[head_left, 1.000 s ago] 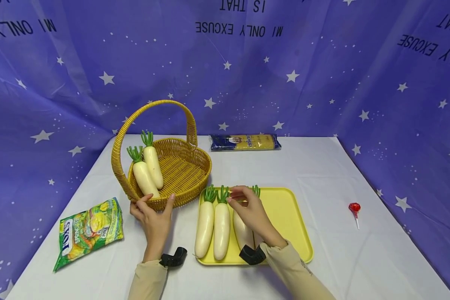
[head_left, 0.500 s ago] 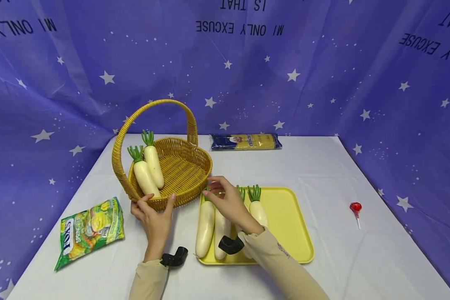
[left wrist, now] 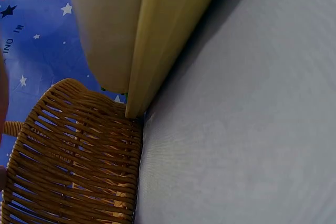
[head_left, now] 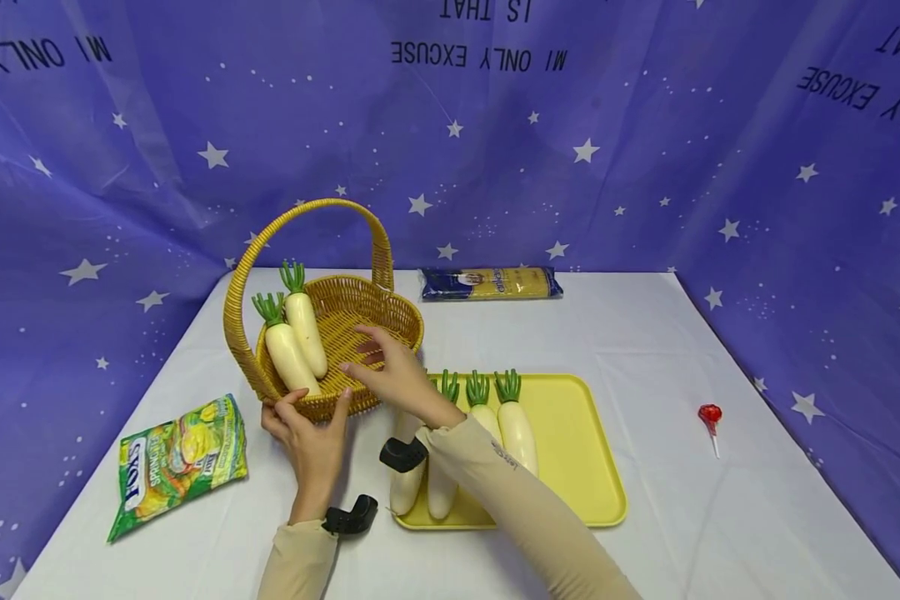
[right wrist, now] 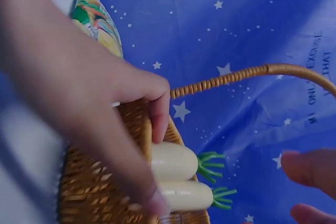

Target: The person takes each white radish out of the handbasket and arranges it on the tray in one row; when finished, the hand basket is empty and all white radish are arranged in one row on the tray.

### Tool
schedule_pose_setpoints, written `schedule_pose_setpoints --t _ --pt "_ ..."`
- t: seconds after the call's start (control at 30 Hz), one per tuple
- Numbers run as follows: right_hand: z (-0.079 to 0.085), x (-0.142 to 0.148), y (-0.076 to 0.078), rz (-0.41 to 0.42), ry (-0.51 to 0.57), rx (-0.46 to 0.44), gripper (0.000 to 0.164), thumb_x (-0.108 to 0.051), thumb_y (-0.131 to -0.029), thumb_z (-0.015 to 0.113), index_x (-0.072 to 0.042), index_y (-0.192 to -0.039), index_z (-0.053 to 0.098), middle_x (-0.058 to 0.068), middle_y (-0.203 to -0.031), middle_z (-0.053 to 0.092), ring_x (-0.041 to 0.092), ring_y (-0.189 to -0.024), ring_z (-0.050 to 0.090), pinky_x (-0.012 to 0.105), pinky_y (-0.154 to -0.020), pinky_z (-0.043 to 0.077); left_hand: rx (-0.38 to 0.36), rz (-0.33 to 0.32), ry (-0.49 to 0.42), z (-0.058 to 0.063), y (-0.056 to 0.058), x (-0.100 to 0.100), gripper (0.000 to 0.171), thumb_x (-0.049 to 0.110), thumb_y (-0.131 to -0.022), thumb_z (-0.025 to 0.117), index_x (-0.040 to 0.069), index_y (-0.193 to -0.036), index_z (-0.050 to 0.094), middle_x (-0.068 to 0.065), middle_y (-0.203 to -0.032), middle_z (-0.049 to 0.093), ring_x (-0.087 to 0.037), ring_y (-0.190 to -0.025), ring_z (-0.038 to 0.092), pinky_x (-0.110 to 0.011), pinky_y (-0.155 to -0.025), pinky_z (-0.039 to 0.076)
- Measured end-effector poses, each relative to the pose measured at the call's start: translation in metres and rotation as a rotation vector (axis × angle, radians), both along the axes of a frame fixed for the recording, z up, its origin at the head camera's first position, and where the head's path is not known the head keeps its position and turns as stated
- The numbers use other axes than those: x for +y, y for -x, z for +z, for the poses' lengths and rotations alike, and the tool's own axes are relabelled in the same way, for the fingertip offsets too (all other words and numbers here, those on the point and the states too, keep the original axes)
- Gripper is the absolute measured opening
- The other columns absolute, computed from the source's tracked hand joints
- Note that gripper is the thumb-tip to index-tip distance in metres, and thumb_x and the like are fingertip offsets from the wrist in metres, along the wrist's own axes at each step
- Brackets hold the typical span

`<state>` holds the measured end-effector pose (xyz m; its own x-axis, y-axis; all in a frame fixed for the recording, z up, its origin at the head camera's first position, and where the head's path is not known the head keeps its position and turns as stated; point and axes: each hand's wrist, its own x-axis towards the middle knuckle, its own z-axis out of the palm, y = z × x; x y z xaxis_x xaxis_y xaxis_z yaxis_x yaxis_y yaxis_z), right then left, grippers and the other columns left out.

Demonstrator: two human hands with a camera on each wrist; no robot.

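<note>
Starry purple cloth (head_left: 510, 200) backs the white table (head_left: 690, 508), where the right hand (head_left: 401, 379) hangs over the near right side of the basket (head_left: 396, 315), thumb and fingers parted with nothing visible between them; the left hand (head_left: 311, 437) grips the basket's near rim. Two radishes (head_left: 288, 355) lie inside along the basket's left, leafy ends far; four more radishes (head_left: 517, 429) lie right of the basket on the tray (head_left: 573, 450), long axes nearly parallel, partly beneath the right arm (head_left: 521, 500).
</note>
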<state>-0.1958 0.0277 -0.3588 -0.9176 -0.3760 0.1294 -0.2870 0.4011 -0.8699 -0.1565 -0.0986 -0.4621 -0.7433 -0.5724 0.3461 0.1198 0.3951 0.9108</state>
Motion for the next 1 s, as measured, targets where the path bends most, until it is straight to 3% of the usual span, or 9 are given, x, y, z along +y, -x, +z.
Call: schedule_pose_setpoints --t 0.13,0.37,0.57,0.67,0.83,1.0 --pt "0.003 -0.026 0.013 0.059 -0.047 -0.008 0.063 -0.031 -0.084 0.062 -0.027 -0.139 0.031 0.009 -0.124 0.053 0.026 -0.108 0.056 0.026 -0.078 0.047 0.009 0.001 0.004 -0.002 0.0 -0.001 0.061 0.031 -0.071 0.077 0.004 -0.112 0.039 -0.025 -0.133 0.012 -0.032 -0.131 0.012 -0.048 -0.105 0.018" --pt "-0.002 -0.056 0.033 0.108 -0.17 -0.042 0.069 -0.03 -0.086 0.061 -0.021 -0.143 0.023 0.016 -0.123 0.053 0.021 -0.097 0.058 0.024 -0.067 0.046 0.067 -0.007 0.053 -0.004 -0.001 -0.002 0.053 0.019 -0.074 0.074 0.001 -0.11 0.04 -0.03 -0.129 0.014 -0.037 -0.13 0.014 -0.051 -0.103 0.019" --pt "-0.009 -0.075 0.041 0.134 -0.299 -0.16 0.074 -0.032 -0.085 0.061 -0.024 -0.144 0.018 0.011 -0.136 0.046 0.022 -0.113 0.054 0.028 -0.079 0.047 0.122 -0.004 0.106 -0.006 -0.002 -0.002 0.04 -0.007 -0.074 0.059 -0.003 -0.109 0.04 -0.036 -0.126 0.016 -0.043 -0.128 0.015 -0.053 -0.102 0.02" --pt "-0.013 -0.081 0.043 0.133 -0.349 -0.197 0.075 -0.032 -0.084 0.063 -0.026 -0.144 0.018 0.007 -0.139 0.044 0.021 -0.115 0.052 0.028 -0.083 0.045 0.134 -0.002 0.114 -0.007 -0.002 -0.002 0.043 -0.016 -0.068 0.05 -0.004 -0.108 0.039 -0.037 -0.125 0.016 -0.045 -0.127 0.015 -0.054 -0.101 0.021" --pt "-0.018 -0.087 0.046 0.136 -0.407 -0.18 0.077 -0.031 -0.082 0.065 -0.025 -0.144 0.019 0.008 -0.135 0.048 0.017 -0.108 0.054 0.024 -0.08 0.042 0.131 0.01 0.113 -0.008 -0.001 -0.002 0.046 -0.008 -0.067 0.063 -0.003 -0.107 0.039 -0.036 -0.125 0.018 -0.044 -0.125 0.018 -0.052 -0.099 0.022" --pt "-0.023 -0.092 0.047 0.151 -0.424 -0.14 0.078 -0.027 -0.081 0.066 -0.026 -0.144 0.02 0.008 -0.127 0.055 0.013 -0.087 0.055 0.021 -0.07 0.04 0.12 -0.001 0.111 -0.008 -0.003 -0.003 0.05 -0.006 -0.065 0.065 -0.002 -0.107 0.038 -0.033 -0.129 0.017 -0.042 -0.127 0.016 -0.053 -0.1 0.02"
